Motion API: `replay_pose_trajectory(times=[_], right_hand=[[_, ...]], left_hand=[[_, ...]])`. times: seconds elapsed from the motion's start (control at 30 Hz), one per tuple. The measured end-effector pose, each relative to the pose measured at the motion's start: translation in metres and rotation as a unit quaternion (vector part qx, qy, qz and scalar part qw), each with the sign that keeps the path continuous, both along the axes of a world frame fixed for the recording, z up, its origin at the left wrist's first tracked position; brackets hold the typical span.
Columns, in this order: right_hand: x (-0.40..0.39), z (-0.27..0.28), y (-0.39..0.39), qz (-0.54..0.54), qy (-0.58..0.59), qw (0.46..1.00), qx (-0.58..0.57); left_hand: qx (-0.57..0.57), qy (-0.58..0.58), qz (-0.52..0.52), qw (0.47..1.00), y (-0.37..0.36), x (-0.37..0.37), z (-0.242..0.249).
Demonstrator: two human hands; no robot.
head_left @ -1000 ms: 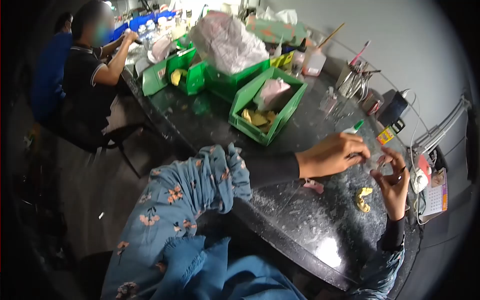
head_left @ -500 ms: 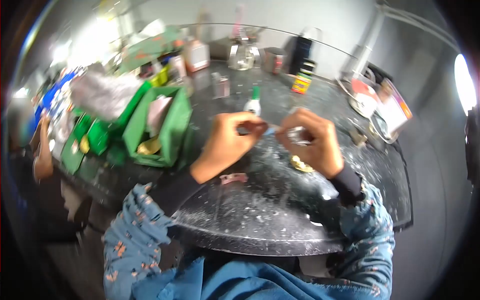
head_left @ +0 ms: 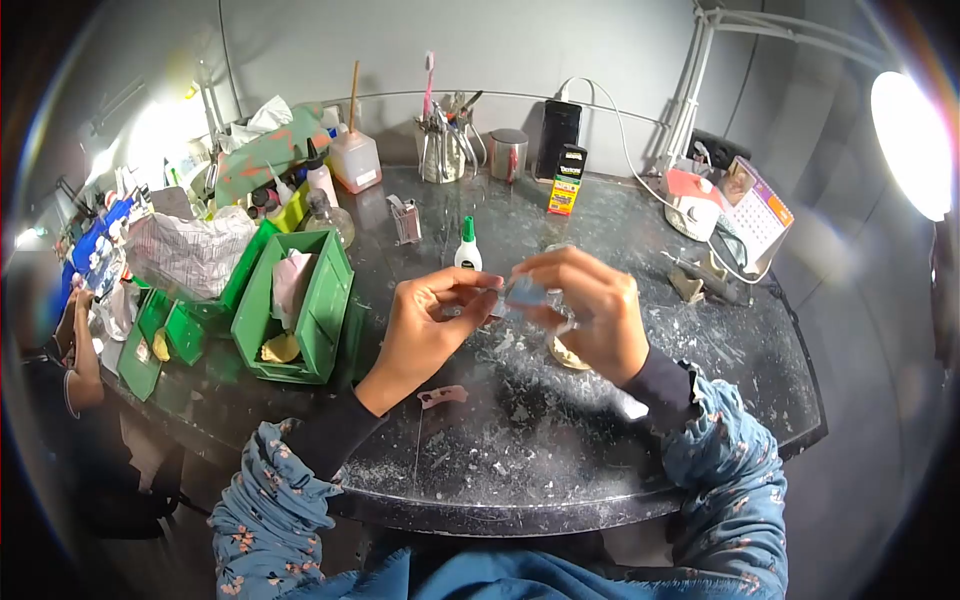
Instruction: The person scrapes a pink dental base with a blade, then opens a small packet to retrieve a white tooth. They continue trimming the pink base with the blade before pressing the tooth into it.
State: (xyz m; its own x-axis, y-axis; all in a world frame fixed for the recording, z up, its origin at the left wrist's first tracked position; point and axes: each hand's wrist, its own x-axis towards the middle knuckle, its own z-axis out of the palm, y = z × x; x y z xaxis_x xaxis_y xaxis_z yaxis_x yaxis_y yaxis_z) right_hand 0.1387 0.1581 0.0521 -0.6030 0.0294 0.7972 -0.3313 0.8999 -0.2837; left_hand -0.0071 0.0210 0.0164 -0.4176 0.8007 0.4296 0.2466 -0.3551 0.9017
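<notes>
Above the middle of the bench my left hand (head_left: 425, 325) has its thumb and forefinger pinched on something small and pale that I cannot make out. Facing it, my right hand (head_left: 592, 312) is smeared by motion, its fingers curled around a small bluish, see-through piece (head_left: 527, 291). The fingertips of both hands are close together. Partly hidden under my right hand lies a yellowish cast (head_left: 568, 353). A flat pink piece with cut-outs (head_left: 442, 397) rests below my left hand. Just behind the hands stands a white bottle with a green cap (head_left: 467, 245).
Green bins (head_left: 335, 300) stand at left, one holding pink and yellowish pieces. Along the back are a tool jar (head_left: 445, 150), a metal mug (head_left: 508, 155), a phone (head_left: 558, 140) and a small box (head_left: 567, 180). A lamp (head_left: 910, 145) hangs right; another person's arm (head_left: 85, 350) is far left.
The view has steadied and tilted up a little. My fingertips have moved slightly apart, and my right fingers have shifted around the bluish piece, which shows more now.
</notes>
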Motion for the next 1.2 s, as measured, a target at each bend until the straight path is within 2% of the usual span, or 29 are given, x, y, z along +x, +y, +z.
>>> replay_pose_trajectory(times=[0.03,0.13,0.23,0.27,0.37,0.4,0.47,0.53,0.63,0.67,0.8,0.9,0.93,1.0,1.07,1.13,1.2], right_hand=[[0.003,0.0,-0.001,-0.017,-0.024,0.999,-0.018],[0.009,0.01,-0.001,-0.048,-0.086,0.994,-0.042],[0.002,0.002,0.004,0.034,-0.069,0.997,0.004],[0.002,0.002,0.001,0.058,-0.085,0.995,-0.016],[0.001,-0.002,0.004,0.053,-0.101,0.993,-0.003],[0.003,-0.002,0.007,0.045,-0.118,0.992,-0.014],[0.004,-0.002,0.006,0.008,-0.107,0.994,-0.006],[0.0,-0.001,0.007,-0.002,-0.049,0.999,0.001],[0.003,-0.004,0.009,-0.081,-0.076,0.993,-0.039],[0.001,-0.005,0.008,-0.057,-0.038,0.997,-0.023],[0.004,-0.003,0.005,-0.009,-0.097,0.995,-0.013],[0.004,-0.008,0.012,0.028,-0.099,0.993,0.061],[0.006,-0.01,0.014,-0.005,-0.084,0.986,0.142],[0.006,-0.011,0.012,-0.038,-0.056,0.977,0.201],[0.005,-0.013,0.012,-0.055,-0.028,0.968,0.244],[0.004,-0.014,0.012,-0.048,-0.033,0.974,0.218],[0.002,-0.014,0.013,-0.036,-0.031,0.984,0.174]], left_hand=[[-0.021,0.02,-0.001,1.0,-0.002,0.001,0.0],[-0.013,-0.04,-0.03,0.999,-0.001,0.004,-0.001],[0.009,-0.094,-0.037,0.995,0.003,0.0,-0.006],[0.036,-0.109,-0.046,0.992,0.003,0.0,-0.008],[0.001,-0.003,-0.008,1.0,0.001,0.001,-0.005],[0.016,-0.054,-0.027,0.998,0.002,0.003,-0.004],[0.022,-0.077,-0.039,0.996,0.001,0.007,-0.003],[0.026,-0.091,-0.042,0.995,0.0,0.008,-0.003],[0.012,-0.085,-0.04,0.996,0.003,0.006,-0.015],[-0.018,-0.043,-0.033,0.998,0.002,0.006,-0.014],[-0.027,-0.072,-0.054,0.996,0.004,0.007,-0.015],[-0.038,-0.147,-0.059,0.987,0.001,0.004,-0.012],[-0.047,-0.187,-0.067,0.979,-0.002,0.005,-0.006],[-0.035,-0.269,-0.108,0.956,-0.002,0.002,-0.006],[-0.021,-0.203,-0.098,0.974,0.0,0.002,-0.01],[0.011,-0.135,-0.096,0.986,0.003,0.003,-0.014],[-0.006,-0.132,-0.068,0.989,0.0,0.005,-0.011]])
